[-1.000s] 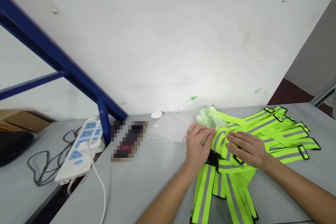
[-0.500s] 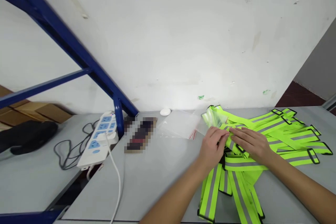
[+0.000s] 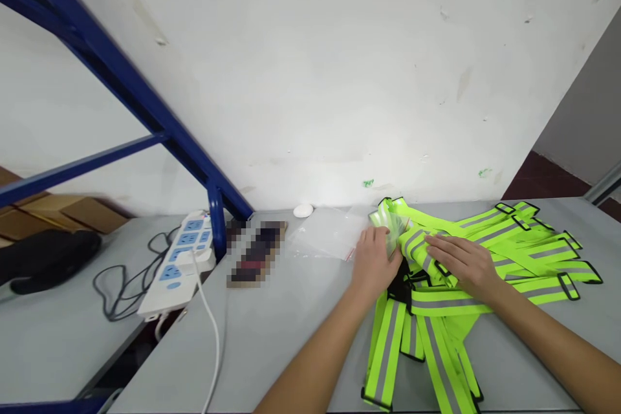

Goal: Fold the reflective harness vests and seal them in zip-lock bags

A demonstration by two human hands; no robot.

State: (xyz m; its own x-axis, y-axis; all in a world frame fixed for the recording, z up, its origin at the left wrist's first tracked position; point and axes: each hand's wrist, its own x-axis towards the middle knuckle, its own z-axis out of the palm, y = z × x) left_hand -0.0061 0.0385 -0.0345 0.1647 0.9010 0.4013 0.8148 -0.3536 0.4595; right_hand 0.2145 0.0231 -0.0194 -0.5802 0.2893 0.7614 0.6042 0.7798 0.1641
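Note:
Neon-yellow reflective straps with grey stripes and black buckles lie in a spread-out heap on the right of the table. My left hand is at the heap's left edge, its fingers curled on a clear plastic bag; the fingertips are partly hidden. Just right of it, a folded part of a strap bulges up between the hands. My right hand rests over the straps with its fingers stretched out, the tips touching that folded part.
More clear plastic bags lie flat left of the heap, near a white oval object. A blurred-out phone-like object, a white power strip with cables, and a blue metal frame are further left. A wall stands behind.
My left hand has moved left, off the folded strap and onto the clear bag. My right hand stays nearly in place on the straps. The view has shifted slightly.

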